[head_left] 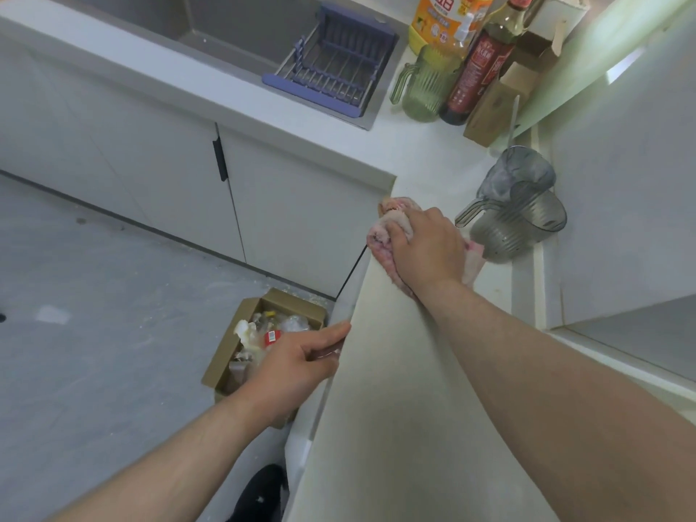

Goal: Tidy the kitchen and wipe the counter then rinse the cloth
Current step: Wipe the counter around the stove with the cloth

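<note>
Pressing a bunched pink cloth [384, 229] onto the counter [395, 389] at its front edge, near the inner corner, the right hand [429, 250] has its fingers [414, 224] curled over the wad, gripping it. The cloth's long axis runs across the counter from the edge toward the wall, one end poking out beside a grey jug [516, 220]. The left hand [293, 367] touches the counter's edge nearer the camera, fingers [331, 333] loosely bent, holding nothing.

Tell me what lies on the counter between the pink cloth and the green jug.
Nothing: in the head view the counter is bare between the pink cloth, under the right hand, and the green jug.
</note>
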Action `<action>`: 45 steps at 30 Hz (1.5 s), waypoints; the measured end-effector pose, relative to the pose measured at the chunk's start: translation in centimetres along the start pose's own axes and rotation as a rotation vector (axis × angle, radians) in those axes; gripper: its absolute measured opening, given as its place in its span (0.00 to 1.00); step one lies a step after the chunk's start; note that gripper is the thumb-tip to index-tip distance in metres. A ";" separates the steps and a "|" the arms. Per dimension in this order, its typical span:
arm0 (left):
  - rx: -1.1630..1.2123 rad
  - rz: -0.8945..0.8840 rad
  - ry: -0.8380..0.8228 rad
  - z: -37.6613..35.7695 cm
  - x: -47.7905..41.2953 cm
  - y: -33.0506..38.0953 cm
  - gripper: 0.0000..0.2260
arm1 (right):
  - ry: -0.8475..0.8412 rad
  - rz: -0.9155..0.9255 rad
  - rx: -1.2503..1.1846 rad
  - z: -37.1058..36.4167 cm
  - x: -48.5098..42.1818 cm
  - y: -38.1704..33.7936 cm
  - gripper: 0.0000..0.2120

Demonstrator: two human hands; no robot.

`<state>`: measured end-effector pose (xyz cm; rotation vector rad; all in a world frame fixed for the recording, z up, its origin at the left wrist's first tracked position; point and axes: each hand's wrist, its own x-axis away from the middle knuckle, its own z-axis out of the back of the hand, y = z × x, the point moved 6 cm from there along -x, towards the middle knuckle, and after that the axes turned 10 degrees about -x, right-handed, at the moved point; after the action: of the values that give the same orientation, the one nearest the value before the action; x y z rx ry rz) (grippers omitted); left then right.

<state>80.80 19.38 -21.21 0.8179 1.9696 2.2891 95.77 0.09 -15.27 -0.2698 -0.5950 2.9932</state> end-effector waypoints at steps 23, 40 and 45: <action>0.058 0.121 0.074 -0.2 7.5 -2.7 0.19 | -0.095 0.032 -0.015 1.6 20.3 -4.3 0.19; -0.049 0.239 0.161 0.7 16.1 -3.2 0.16 | -0.253 0.036 -0.101 2.6 32.9 -7.4 0.22; -0.082 0.298 0.223 2.1 19.0 -3.5 0.13 | -0.310 -0.015 -0.156 3.4 35.3 -7.9 0.19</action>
<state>64.12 28.42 -17.16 0.9440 1.9317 2.7175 60.77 9.95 -14.66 0.1954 -0.8540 2.9983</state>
